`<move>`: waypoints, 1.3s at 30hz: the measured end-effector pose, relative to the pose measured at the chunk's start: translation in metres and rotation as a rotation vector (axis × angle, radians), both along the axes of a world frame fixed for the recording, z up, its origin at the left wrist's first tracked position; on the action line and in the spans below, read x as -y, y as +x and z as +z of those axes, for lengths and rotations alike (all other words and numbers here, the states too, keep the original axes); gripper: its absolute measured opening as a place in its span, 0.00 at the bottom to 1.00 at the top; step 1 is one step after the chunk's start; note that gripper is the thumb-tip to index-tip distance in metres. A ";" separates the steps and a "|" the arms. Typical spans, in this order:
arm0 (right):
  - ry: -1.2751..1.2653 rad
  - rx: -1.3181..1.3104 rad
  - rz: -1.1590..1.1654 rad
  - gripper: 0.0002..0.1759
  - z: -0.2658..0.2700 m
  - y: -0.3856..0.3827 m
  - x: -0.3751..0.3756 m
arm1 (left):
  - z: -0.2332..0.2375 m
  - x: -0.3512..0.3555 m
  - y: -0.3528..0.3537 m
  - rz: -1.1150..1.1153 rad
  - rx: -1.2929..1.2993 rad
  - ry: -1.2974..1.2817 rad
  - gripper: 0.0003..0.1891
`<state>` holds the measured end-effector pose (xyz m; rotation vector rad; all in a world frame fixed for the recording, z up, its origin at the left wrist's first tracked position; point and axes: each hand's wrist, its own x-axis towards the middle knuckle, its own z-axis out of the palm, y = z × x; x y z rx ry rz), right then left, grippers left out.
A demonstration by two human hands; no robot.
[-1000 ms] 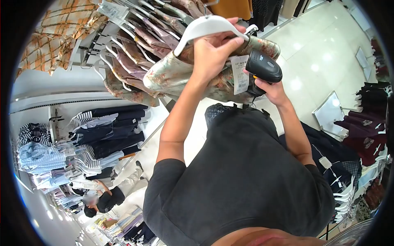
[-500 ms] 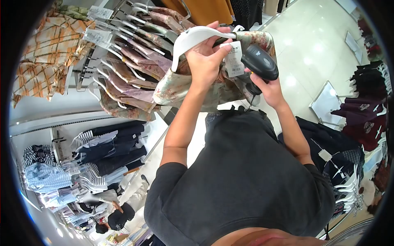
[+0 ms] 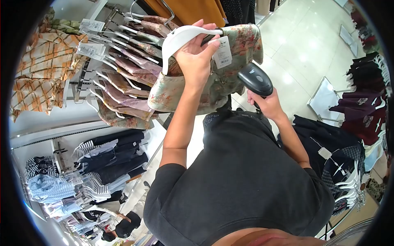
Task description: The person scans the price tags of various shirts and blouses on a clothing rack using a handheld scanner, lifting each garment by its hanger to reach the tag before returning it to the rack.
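Thumb (image 3: 210, 48) of the left hand (image 3: 193, 69) lies just beside the edge of a printed tag (image 3: 223, 52), while the rest of that hand is wrapped around a white hanger (image 3: 169, 47); whether the thumb touches the tag cannot be told. On the hanger is a pale green floral garment (image 3: 205, 94), spreading from 2 o'clock of the hand, round below, to 8 o'clock. The tag lies against it at 2 o'clock. At 4 o'clock from the tag, and apart from it, is a black handheld scanner (image 3: 255, 79), its handle gripped by the right hand (image 3: 269, 103). Outward from the left hand, a row of floral garments (image 3: 131, 64) hangs at 9 o'clock, with an orange checked garment (image 3: 47, 78) beyond; a mustard garment (image 3: 193, 10) hangs at 12 o'clock. The wearer's dark shirt (image 3: 246, 184) fills 5 o'clock. Farther off, pale floor (image 3: 287, 69) stretches at 3 o'clock, maroon garments (image 3: 365, 125) hang between 3 and 4, and striped and blue clothes (image 3: 111, 160) between 7 and 8. Near 7 o'clock is another person (image 3: 127, 225), small and partly hidden.
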<state>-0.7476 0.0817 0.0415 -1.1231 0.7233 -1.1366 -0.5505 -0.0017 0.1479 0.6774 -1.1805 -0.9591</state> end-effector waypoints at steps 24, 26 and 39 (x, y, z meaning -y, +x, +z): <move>0.054 -0.137 0.066 0.08 0.012 0.051 0.007 | -0.020 -0.007 0.040 0.115 -0.067 0.031 0.29; 0.095 -0.185 0.084 0.08 0.009 0.055 0.005 | -0.025 -0.011 0.049 0.131 -0.084 0.046 0.29; 0.139 -0.159 0.065 0.04 0.000 0.125 0.006 | -0.068 -0.023 0.099 0.171 -0.247 0.176 0.24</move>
